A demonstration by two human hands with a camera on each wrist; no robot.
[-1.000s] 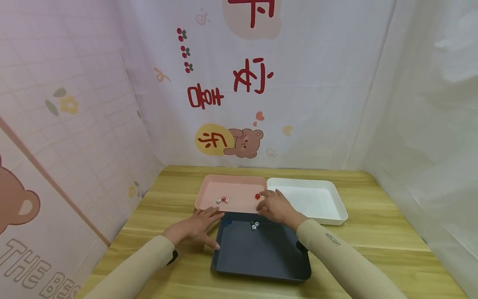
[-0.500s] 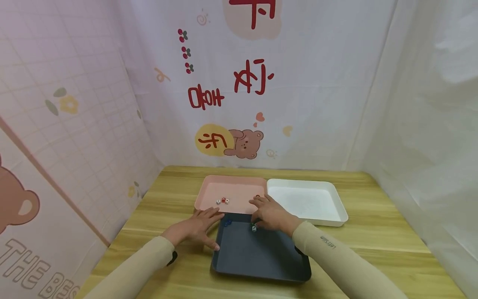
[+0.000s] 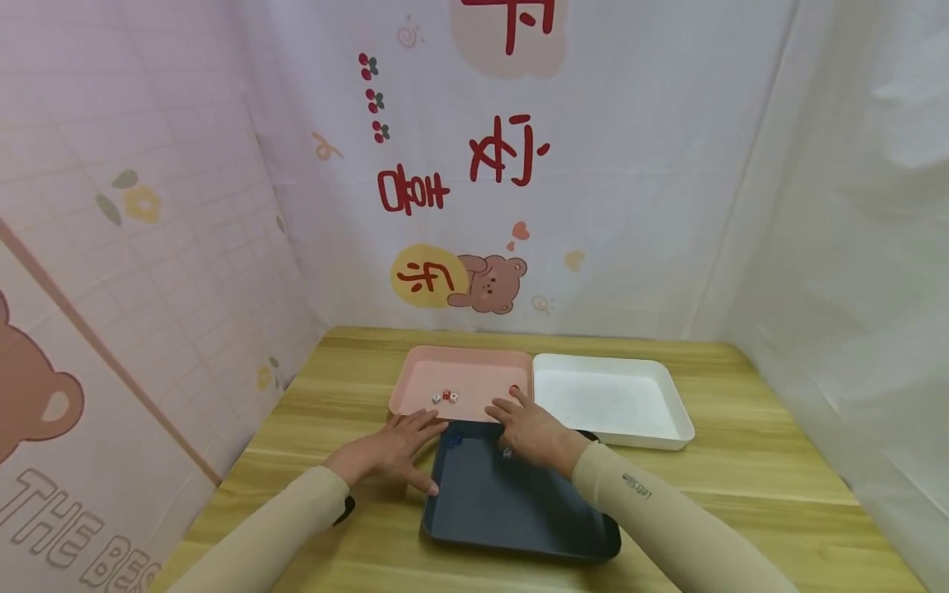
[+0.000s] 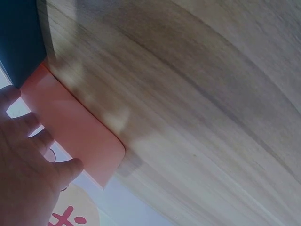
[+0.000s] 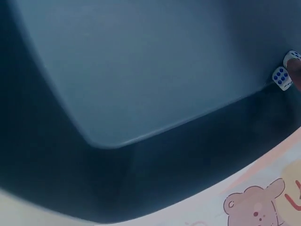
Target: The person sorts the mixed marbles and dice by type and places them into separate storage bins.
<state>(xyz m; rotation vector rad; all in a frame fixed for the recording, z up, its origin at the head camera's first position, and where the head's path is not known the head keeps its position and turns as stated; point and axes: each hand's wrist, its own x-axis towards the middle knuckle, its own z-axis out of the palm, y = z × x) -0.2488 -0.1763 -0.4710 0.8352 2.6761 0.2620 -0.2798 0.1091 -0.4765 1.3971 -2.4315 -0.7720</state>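
My right hand (image 3: 537,435) reaches over the far part of a dark grey tray (image 3: 519,515). In the right wrist view, a fingertip (image 5: 296,70) touches or covers part of a white die (image 5: 290,57); a second white die (image 5: 281,77) with blue dots sits right beside it. Whether the fingers pinch either die is hidden. My left hand (image 3: 393,453) lies spread at the dark tray's left side, thumb near its rim, holding nothing. Small blue dice (image 3: 455,441) sit in that tray's far left corner.
Behind the dark tray stands a pink tray (image 3: 474,362) with a white die (image 3: 436,399), a red die (image 3: 446,395) and another white die (image 3: 454,398) grouped left, plus a red piece (image 3: 514,388) by my right fingers. A white tray (image 3: 608,399) adjoins it on the right.
My right hand has come from above the pink tray's right part, back and slightly left, down to the white dice in the dark tray. The left hand stays in place.
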